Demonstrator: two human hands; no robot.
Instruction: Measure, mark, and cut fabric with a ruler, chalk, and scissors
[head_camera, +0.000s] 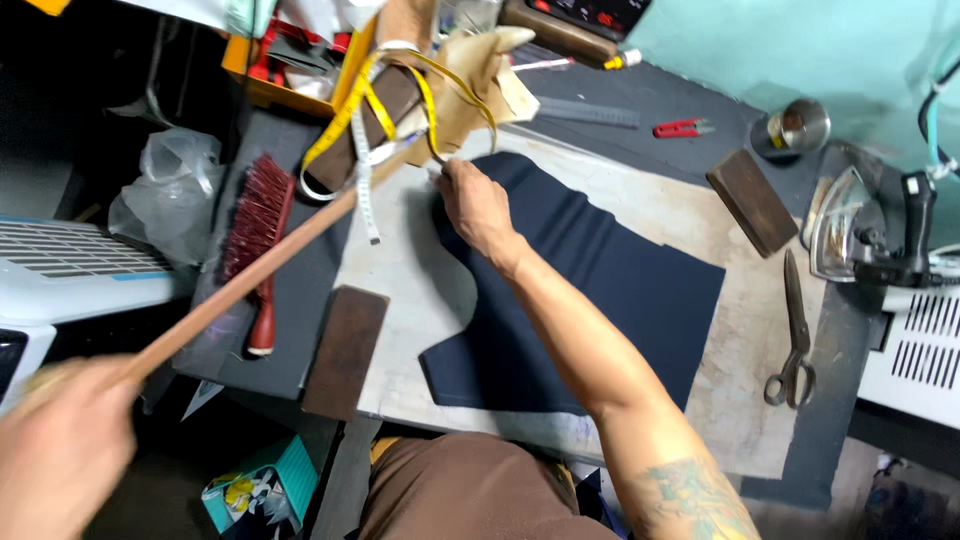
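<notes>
A long wooden stick (250, 275) is held in the closed grip of the left hand (60, 450). The navy fabric piece (590, 290), spread on the tabletop (740, 400), is pinched at its upper corner by the right hand (478, 205), beside a yellow measuring tape (365, 110).

Dark navy cloth (600, 290), plain and unpatterned, on a pale beige board (690, 210) over a dark grey bench (660, 105). Brush (258, 235) with deep red bristles and handle; yellow tape measure (370, 110) with a white strip. Light brown wooden stick (240, 285); red snips (683, 128); dark metal scissors (795, 335).
</notes>
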